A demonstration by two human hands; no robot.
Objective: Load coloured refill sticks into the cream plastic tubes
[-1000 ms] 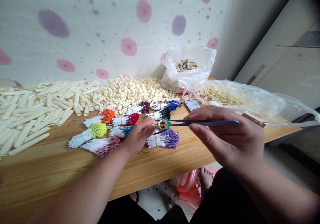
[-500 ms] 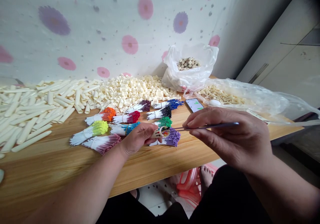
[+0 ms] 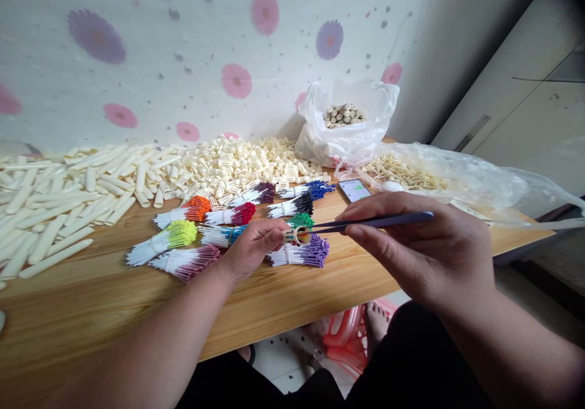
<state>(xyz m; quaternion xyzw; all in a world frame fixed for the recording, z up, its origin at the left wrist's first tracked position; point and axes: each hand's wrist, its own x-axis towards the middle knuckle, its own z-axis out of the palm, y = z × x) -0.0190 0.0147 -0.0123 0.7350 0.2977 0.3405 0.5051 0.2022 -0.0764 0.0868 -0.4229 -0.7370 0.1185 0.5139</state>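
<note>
My left hand (image 3: 253, 247) pinches a short cream plastic tube piece (image 3: 290, 236) with slots in its side and its open end turned to the right. Small coloured bits show in the slots. Between thumb and fingers of my right hand (image 3: 411, 247) is a pair of dark tweezers (image 3: 386, 220), whose tips reach to the mouth of the tube piece. Whether the tips grip anything is too small to tell. Behind and below the hands lie bundles of white sticks with coloured ends, among them a purple bundle (image 3: 315, 251), a green one (image 3: 300, 220) and a yellow one (image 3: 181, 234).
Long cream tubes (image 3: 59, 214) heap at the left of the wooden table (image 3: 137, 323), and slotted cream pieces (image 3: 247, 159) pile at the back. A white plastic bag (image 3: 315, 135) holds small parts. A phone (image 3: 353, 190) and another clear bag (image 3: 493, 180) lie to the right.
The tweezers have tilted and turned, so more of their blades shows. The tube piece has turned slightly in my left hand. Both hands stay nearly in place.
</note>
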